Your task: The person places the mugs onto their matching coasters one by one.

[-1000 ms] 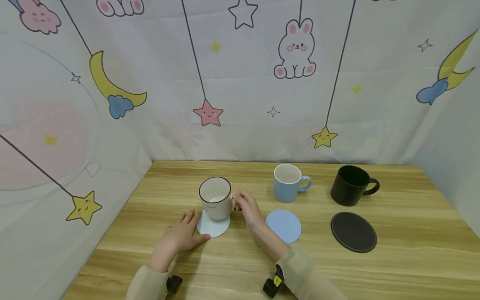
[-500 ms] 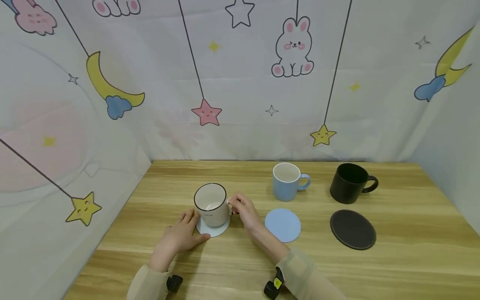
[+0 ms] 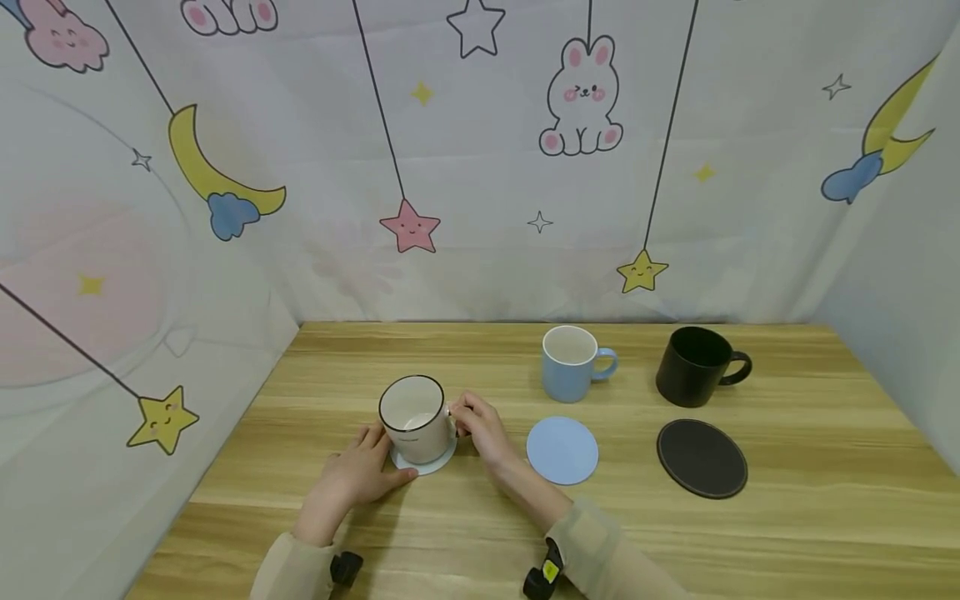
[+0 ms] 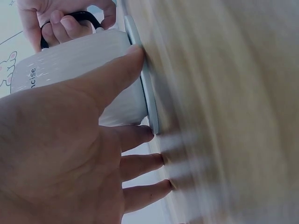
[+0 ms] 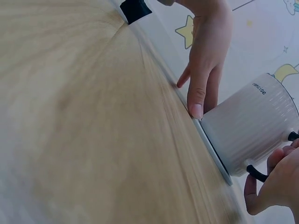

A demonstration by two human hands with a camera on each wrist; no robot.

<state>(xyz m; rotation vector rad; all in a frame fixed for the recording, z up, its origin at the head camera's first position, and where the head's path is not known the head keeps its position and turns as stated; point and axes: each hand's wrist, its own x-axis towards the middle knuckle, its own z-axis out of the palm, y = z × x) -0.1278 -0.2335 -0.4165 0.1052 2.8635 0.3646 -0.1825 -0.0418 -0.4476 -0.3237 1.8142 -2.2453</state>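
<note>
Printed curtain [image 3: 480,167] behind, wooden table [image 3: 450,550], straight-fingered left hand [image 3: 360,473] touching the white coaster [image 3: 427,469], right hand [image 3: 482,429] gripping the white mug [image 3: 422,440] by its handle, mug on that coaster, black mug [image 3: 688,375], blue mug [image 3: 565,375], black coaster [image 3: 702,458], blue coaster [image 3: 562,450] beside the right forearm [image 3: 534,490]

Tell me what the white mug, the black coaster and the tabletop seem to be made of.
White mug: probably glazed ceramic; its ribbed wall carries glossy highlights.
Black coaster: maybe leather or imitation leather, matte, with a thin line inside its rim resembling stitching.
Tabletop: smooth wood or wood-look laminate, from its streaky grain; I can't tell which.
</note>
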